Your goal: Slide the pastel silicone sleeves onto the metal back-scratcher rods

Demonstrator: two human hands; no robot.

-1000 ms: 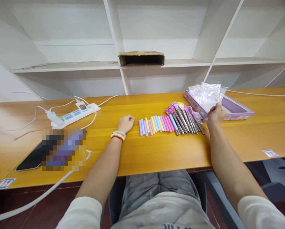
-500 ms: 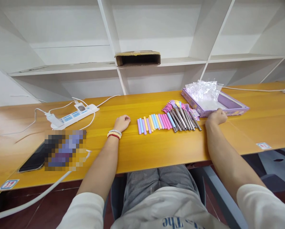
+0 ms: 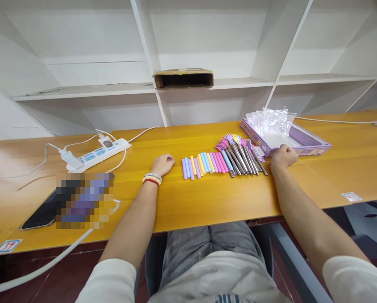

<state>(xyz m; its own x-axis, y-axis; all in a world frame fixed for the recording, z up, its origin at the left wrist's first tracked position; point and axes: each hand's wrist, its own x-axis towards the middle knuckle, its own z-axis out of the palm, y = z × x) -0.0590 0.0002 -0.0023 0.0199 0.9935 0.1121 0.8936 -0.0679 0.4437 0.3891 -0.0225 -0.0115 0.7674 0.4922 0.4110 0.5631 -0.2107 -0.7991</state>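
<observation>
My left hand (image 3: 163,164) rests on the table with its fingers curled, just left of a row of pastel sticks (image 3: 204,164); nothing shows in it. Right of the sticks lie several metal rods (image 3: 245,160) side by side, with colourful hand-shaped pieces (image 3: 232,139) at their far ends. A purple tray (image 3: 314,150) stands beyond them, holding clear plastic bags (image 3: 270,122). My right hand (image 3: 283,157) is curled into a fist at the tray's near edge. Nothing can be seen in its fingers.
At the left lie a white power strip (image 3: 100,155) with cables, a black phone (image 3: 41,212) and a blurred-out flat item (image 3: 87,200). An open cardboard box (image 3: 183,79) sits on the white shelf (image 3: 112,89) behind the table.
My right hand has shifted slightly left along the tray's near edge. My left hand and the laid-out pieces look the same, apart from a small shift of the view.
</observation>
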